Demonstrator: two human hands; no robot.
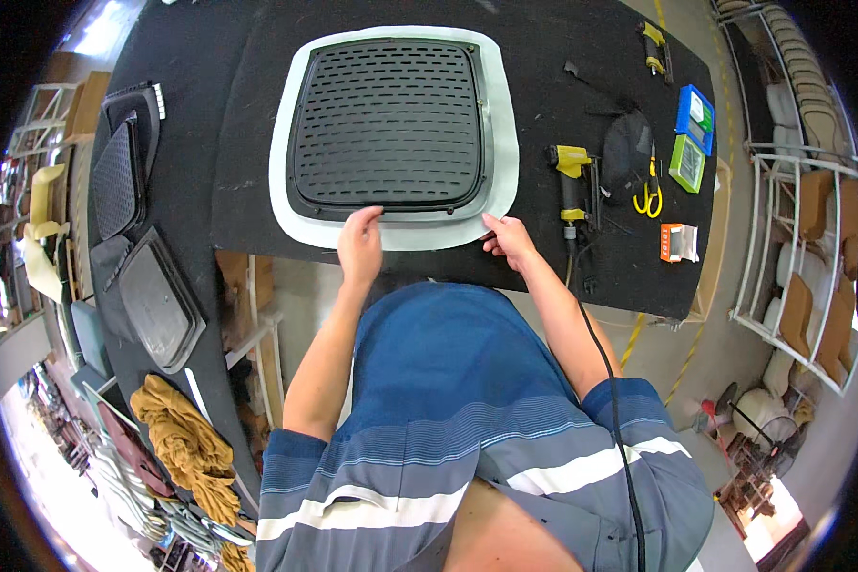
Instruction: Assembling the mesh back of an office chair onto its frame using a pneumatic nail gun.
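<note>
A black slotted seat panel (386,124) lies flat on a larger white sheet (498,67) with rounded corners, whose border shows all round it. At the panel's near edge, my left hand (360,246) rests over the sheet's border, its fingers bent together and the tips by the panel's rim. Whether anything is between those fingers I cannot make out. My right hand (511,240) is at the sheet's near right corner, thumb on top and fingers curled at the edge, pinching it.
Right of the sheet lie a yellow-black air nail gun (571,164) with a hose, yellow scissors (649,198), a blue-green box (693,138), a small orange-white box (678,242) and another nail gun (654,50). Dark panels (158,303) and brown cloth (186,443) are at left.
</note>
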